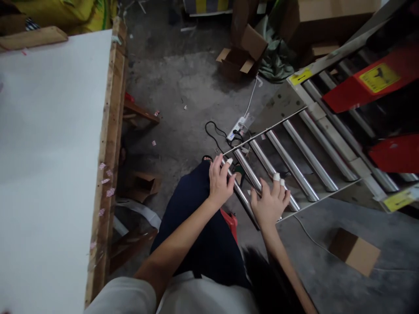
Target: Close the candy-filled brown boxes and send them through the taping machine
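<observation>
A metal roller conveyor (293, 161) slopes from my lap toward the right. My left hand (220, 185) is over its near end roller, fingers apart and holding nothing; one fingertip has a white wrap. Farther right, my right hand (270, 203) spreads its fingers above the rollers, with white wraps on several fingertips and nothing in the grasp. Whether either hand touches the rollers I cannot tell. At the conveyor's far part stands a machine with red guards (369, 80) and yellow labels.
On the left is a white-topped table (52, 174) with a wooden edge. A power strip (237, 128) with cords lies on the floor beyond the conveyor. An open cardboard box (240, 59) sits at the back, a smaller closed box (355, 250) at the right. A red stool (231, 222) shows below me.
</observation>
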